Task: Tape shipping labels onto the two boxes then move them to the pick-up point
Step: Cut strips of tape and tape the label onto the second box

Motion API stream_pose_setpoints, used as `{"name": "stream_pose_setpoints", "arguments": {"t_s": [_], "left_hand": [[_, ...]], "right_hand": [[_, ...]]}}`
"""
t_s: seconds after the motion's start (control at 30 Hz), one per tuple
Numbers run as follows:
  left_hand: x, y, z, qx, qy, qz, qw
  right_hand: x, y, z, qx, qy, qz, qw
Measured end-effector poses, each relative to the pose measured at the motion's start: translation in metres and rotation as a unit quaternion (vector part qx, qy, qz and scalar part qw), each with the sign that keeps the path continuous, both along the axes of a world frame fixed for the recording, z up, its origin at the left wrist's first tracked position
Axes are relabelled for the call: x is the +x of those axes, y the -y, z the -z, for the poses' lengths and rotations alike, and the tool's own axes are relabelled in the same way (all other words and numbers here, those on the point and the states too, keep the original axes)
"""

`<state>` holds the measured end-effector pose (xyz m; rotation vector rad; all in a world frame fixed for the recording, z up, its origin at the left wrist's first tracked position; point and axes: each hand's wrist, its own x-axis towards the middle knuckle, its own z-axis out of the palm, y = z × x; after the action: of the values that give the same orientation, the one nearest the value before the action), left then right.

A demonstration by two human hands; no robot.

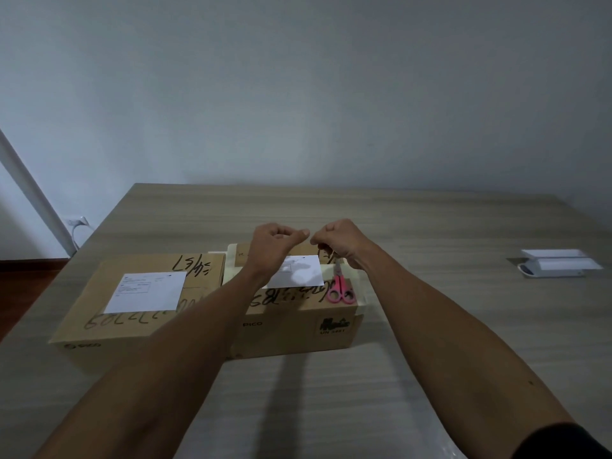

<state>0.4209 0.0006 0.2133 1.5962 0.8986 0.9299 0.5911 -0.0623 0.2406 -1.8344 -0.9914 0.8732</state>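
A white plug [74,222] sits in the wall at the far left, low down. Next comes the counter [430,226], made of pale wood.

Two brown boxes sit side by side on it, touching. The left box [99,323] has a white label [145,292] lying flat on its top. Black scribbles are written near the label.

The right box [298,329] has a white label [298,271] on top too. The left arm covers part of it. Pale tape [230,263] runs along the box's edges. Pink scissors [340,289] lie on the right end of this box, just beside the label, with the handles toward the person.

Both hands are held up above the right box, close together. The left hand [276,241] has its fingers curled in and its thumb stuck out toward the other hand. I cannot tell if it holds anything. The right hand [339,241] has its fingers bunched in a pinch. What it pinches is too small to see. The two hands nearly touch at the tips.

Far to the right, well apart from the boxes, a small white thing [559,263] lies on the counter.
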Motion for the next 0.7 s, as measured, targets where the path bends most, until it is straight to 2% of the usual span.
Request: {"name": "stream_pose_setpoints", "arguments": {"t_s": [0.2,0.47,0.7], "left_hand": [[0.002,-0.004,0.007,0.033,-0.055,-0.015,0.998],[0.011,-0.009,0.024,-0.043,-0.052,-0.026,0.997],[0.023,-0.015,0.034,-0.058,-0.061,-0.031,0.996]], "right_hand": [[0.006,0.006,0.001,-0.011,-0.007,-0.020,1.000],[0.011,0.005,0.003,-0.043,0.011,-0.046,0.998],[0.033,-0.008,0.011,-0.099,0.079,-0.093,0.988]]}}
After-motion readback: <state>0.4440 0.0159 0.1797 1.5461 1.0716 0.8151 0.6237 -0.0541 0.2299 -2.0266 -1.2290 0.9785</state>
